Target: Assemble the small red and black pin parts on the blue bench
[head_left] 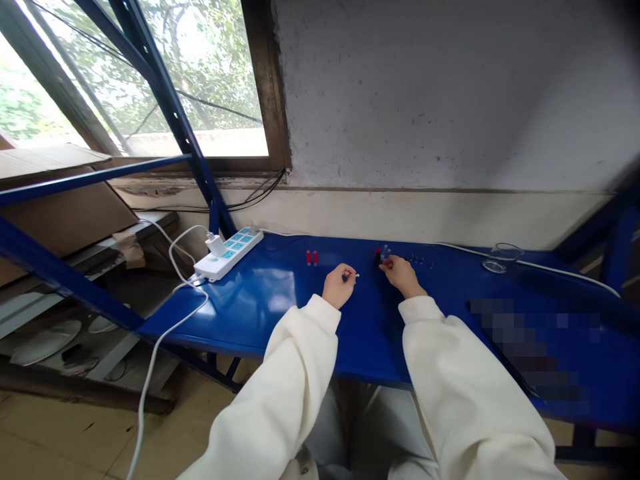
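Pinching: left hand (339,287) | white piece (357,275) at fingertips | red cylinders (309,258) beyond, leftward

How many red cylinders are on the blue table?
2 clearly: one red cylinder and another beside it, between the power strip and the left hand. A red bit near the right hand is too small to identify; more may be hidden.

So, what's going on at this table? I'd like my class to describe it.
A person works at a blue table. The left hand pinches a small pale piece; the right hand is at a cluster of small red, black and clear pieces. Two red cylinders sit beyond the left hand, the power strip farther left.
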Demonstrator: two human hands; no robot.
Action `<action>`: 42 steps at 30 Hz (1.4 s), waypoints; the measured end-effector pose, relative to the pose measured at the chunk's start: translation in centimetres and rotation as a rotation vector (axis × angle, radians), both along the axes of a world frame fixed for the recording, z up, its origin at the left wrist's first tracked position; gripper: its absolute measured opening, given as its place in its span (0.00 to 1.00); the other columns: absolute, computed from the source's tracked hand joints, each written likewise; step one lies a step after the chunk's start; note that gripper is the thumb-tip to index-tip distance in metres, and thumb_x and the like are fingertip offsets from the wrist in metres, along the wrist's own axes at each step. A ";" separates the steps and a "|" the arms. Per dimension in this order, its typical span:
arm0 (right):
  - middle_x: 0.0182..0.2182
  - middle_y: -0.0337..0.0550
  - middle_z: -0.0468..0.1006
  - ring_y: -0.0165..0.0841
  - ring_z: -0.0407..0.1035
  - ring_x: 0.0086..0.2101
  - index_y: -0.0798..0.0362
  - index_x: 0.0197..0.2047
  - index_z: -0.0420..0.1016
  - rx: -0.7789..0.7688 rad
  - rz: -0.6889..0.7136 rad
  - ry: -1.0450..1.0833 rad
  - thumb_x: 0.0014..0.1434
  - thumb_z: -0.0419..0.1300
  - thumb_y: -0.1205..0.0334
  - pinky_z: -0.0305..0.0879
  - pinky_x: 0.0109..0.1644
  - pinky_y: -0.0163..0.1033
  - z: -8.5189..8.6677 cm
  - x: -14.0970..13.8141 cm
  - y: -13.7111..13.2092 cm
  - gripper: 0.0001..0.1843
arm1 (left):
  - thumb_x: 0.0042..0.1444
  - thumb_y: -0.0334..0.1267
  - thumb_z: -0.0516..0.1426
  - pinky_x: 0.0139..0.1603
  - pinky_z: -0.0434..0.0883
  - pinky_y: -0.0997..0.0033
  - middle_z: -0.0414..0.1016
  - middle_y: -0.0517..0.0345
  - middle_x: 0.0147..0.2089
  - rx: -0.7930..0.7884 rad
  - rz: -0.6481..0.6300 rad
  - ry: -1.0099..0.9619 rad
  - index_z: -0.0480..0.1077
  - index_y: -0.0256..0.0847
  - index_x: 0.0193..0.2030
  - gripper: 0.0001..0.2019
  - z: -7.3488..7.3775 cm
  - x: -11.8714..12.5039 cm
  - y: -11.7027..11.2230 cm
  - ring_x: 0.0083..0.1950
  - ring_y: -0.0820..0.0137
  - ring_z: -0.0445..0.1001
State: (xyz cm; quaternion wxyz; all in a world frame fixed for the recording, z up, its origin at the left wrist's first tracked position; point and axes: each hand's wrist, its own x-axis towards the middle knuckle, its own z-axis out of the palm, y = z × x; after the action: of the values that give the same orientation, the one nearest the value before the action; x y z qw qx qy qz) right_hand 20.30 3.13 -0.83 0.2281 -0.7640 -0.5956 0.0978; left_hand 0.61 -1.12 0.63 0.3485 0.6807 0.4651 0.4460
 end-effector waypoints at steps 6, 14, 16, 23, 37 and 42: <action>0.33 0.46 0.76 0.36 0.70 0.37 0.53 0.36 0.71 0.017 -0.054 -0.010 0.52 0.55 0.59 0.58 0.32 0.34 -0.1 0.6 -0.3 0.09 | 0.49 0.32 0.51 0.26 0.64 0.78 0.68 0.62 0.26 0.014 -0.008 0.016 0.66 0.39 0.31 0.04 -0.4 0.0 0.2 0.22 0.79 0.63; 0.28 0.45 0.76 0.37 0.70 0.34 0.51 0.34 0.74 0.005 -0.098 -0.046 0.52 0.55 0.50 0.58 0.30 0.34 0.4 0.1 -0.8 0.15 | 0.50 0.31 0.51 0.35 0.66 0.73 0.70 0.60 0.28 0.040 0.213 0.134 0.67 0.40 0.40 0.10 -0.2 -0.6 0.8 0.29 0.73 0.68; 0.28 0.45 0.76 0.37 0.70 0.34 0.52 0.35 0.74 0.010 -0.092 -0.052 0.52 0.55 0.50 0.58 0.29 0.34 0.4 0.1 -0.9 0.16 | 0.50 0.32 0.51 0.39 0.65 0.70 0.71 0.57 0.31 0.065 0.322 0.161 0.64 0.41 0.49 0.17 0.2 -1.4 1.1 0.34 0.70 0.69; 0.28 0.46 0.76 0.37 0.70 0.34 0.53 0.38 0.73 -0.002 -0.069 -0.064 0.53 0.54 0.49 0.58 0.28 0.35 0.6 -0.1 -1.2 0.17 | 0.50 0.33 0.52 0.40 0.63 0.67 0.73 0.50 0.35 0.033 0.482 0.135 0.53 0.43 0.61 0.29 0.7 -3.8 2.2 0.39 0.61 0.71; 0.27 0.50 0.73 0.38 0.69 0.29 0.55 0.34 0.66 0.042 -0.053 -0.132 0.58 0.47 0.54 0.55 0.29 0.36 2.9 -3.1 -4.6 0.14 | 0.55 0.37 0.49 0.37 0.63 0.69 0.71 0.45 0.42 0.050 0.518 0.319 0.66 0.42 0.47 0.13 -0.2 -3.8 3.6 0.40 0.62 0.72; 0.21 0.43 0.70 0.34 0.66 0.25 0.52 0.30 0.63 0.228 0.132 -0.061 0.59 0.43 0.50 0.52 0.26 0.34 3.0 -5.2 -5.6 0.17 | 0.55 0.37 0.51 0.26 0.62 0.77 0.73 0.53 0.32 -0.060 0.278 -0.092 0.65 0.38 0.37 0.07 -0.3 -3.0 3.9 0.25 0.75 0.69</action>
State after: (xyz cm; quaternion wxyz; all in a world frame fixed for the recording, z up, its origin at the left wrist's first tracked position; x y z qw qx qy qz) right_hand 15.10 -2.52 2.21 0.2884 -0.6950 -0.6583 0.0208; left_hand -2.39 2.79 0.37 0.3243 0.5778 0.5518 0.5064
